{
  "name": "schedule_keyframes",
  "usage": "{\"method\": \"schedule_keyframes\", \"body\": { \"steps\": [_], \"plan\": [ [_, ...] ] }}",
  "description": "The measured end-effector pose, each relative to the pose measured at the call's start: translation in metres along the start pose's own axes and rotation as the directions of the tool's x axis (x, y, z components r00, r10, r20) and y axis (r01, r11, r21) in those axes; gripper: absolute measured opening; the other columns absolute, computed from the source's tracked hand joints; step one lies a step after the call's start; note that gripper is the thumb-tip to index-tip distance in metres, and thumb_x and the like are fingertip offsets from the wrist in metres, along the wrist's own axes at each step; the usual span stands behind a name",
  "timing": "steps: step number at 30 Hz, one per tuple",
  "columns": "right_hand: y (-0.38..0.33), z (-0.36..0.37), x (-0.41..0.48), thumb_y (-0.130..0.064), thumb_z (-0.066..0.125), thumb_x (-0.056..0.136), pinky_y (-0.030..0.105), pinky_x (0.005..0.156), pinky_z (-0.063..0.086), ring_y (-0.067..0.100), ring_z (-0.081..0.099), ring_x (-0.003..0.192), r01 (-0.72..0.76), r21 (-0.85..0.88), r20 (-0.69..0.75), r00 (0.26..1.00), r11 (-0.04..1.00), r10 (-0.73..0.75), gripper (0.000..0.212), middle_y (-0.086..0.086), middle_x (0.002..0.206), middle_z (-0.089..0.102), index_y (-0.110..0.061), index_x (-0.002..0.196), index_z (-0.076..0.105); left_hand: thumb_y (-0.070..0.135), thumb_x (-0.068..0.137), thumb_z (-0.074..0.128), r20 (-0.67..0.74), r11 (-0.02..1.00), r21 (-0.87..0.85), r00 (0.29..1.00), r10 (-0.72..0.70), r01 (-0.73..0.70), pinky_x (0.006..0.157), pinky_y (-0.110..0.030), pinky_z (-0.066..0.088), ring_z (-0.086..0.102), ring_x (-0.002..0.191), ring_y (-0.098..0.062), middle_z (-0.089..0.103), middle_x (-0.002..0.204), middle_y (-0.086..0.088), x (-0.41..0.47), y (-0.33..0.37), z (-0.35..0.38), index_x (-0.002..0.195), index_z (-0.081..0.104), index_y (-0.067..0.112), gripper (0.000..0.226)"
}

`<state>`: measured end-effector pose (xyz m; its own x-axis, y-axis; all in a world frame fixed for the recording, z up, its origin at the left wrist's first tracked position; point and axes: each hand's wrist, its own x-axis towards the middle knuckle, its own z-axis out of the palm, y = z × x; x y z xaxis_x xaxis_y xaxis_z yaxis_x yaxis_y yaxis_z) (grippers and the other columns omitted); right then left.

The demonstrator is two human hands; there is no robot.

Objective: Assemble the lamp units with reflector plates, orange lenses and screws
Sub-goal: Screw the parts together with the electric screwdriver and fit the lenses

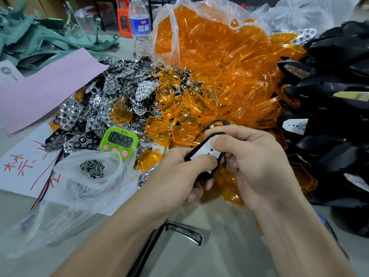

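Unit in hand: I see a black plastic lamp housing with a bare white LED board (207, 154) and a trailing black wire, held between both hands just above the surface.
Left hand (175, 176): fingers are curled under the housing and the thumb presses on its near edge.
Right hand (255, 162): it pinches the housing's far end, fingers wrapped around it.
Done: as I judge it, nothing is fitted on this unit, since the board shows no reflector or lens.
Left: reflector, lens and screws for this one. The heap of black housings (329, 96) right of the hands looks unassembled too.
Reflectors: a pile of shiny silver honeycomb reflector plates (99, 108) lies beyond the left hand.
Lenses: translucent orange plastic lenses (199, 96) spill from a clear bag just beyond both hands.
Screws: small dark metal screws (92, 168) sit in a thin clear plastic bag left of the left hand.
Timer: the green digital timer (119, 141) reads 0402.
Bottle: the clear water bottle (139, 27), far beyond, has a blue label reading 蓝标.
Paper: I cannot read the red handwriting on the white sheet (24, 166).
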<state>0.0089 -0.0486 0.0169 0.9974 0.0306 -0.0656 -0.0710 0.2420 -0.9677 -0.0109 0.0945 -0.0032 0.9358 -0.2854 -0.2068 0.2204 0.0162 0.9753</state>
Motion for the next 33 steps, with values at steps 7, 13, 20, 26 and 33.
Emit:
{"method": "schedule_keyframes", "body": {
  "steps": [7, 13, 20, 26, 33],
  "plan": [
    [0.003, 0.001, 0.002, 0.014, 0.062, 0.086, 0.011, 0.039, 0.038, 0.003, 0.051, 0.038, -0.004, -0.031, -0.015, 1.0, 1.0, 0.004, 0.02, -0.001, 0.053, 0.06, 0.001, 0.082, 0.077, 0.023, 0.101, 0.056, -0.054, 0.998, 0.058, 0.999, -0.005, 0.009, 0.036, -0.02, 0.026, 0.035, 0.039, -0.016, 0.057, 0.061, -0.012, 0.003, 0.002, 0.002, 0.065, 0.066, 0.031, 0.038],
    [0.004, 0.003, 0.001, 0.014, 0.061, 0.088, 0.014, 0.035, 0.038, 0.004, 0.049, 0.034, -0.027, -0.046, -0.003, 1.0, 0.999, 0.026, 0.019, -0.006, 0.045, 0.056, 0.002, 0.084, 0.076, 0.023, 0.095, 0.061, -0.137, 0.989, 0.148, 0.99, 0.031, -0.011, 0.039, -0.02, 0.033, 0.046, 0.041, -0.016, 0.061, 0.06, -0.01, 0.006, -0.002, -0.001, 0.069, 0.069, 0.021, 0.028],
    [0.007, 0.007, 0.003, 0.012, 0.064, 0.085, 0.015, 0.04, 0.04, 0.004, 0.053, 0.041, 0.036, -0.088, -0.016, 0.999, 0.995, -0.037, 0.022, -0.002, 0.05, 0.059, -0.003, 0.078, 0.078, 0.021, 0.097, 0.057, -0.137, 0.996, 0.084, 0.99, 0.043, -0.032, 0.038, -0.02, 0.029, 0.045, 0.037, -0.012, 0.056, 0.061, -0.015, 0.005, -0.002, 0.0, 0.067, 0.062, 0.016, 0.031],
    [0.011, 0.012, 0.003, 0.009, 0.064, 0.085, 0.024, 0.05, 0.047, 0.016, 0.059, 0.06, 0.114, -0.097, -0.006, 0.993, 0.989, -0.115, 0.028, 0.008, 0.066, 0.066, -0.011, 0.073, 0.079, 0.02, 0.101, 0.056, -0.141, 0.993, 0.065, 0.984, 0.106, -0.098, 0.038, -0.018, 0.028, 0.037, 0.038, -0.019, 0.05, 0.063, -0.02, 0.005, 0.0, -0.003, 0.065, 0.055, 0.017, 0.036],
    [0.02, 0.019, 0.003, -0.017, 0.057, 0.103, 0.019, 0.049, 0.039, 0.009, 0.05, 0.055, 0.099, -0.002, 0.001, 0.995, 0.995, -0.099, 0.023, 0.001, 0.066, 0.058, -0.019, 0.099, 0.08, 0.029, 0.097, 0.059, -0.336, 0.997, 0.065, 0.94, 0.06, -0.04, 0.035, -0.017, 0.027, 0.042, 0.037, -0.014, 0.059, 0.055, -0.005, 0.012, 0.007, -0.02, 0.069, 0.065, 0.018, 0.031]
  ]
}}
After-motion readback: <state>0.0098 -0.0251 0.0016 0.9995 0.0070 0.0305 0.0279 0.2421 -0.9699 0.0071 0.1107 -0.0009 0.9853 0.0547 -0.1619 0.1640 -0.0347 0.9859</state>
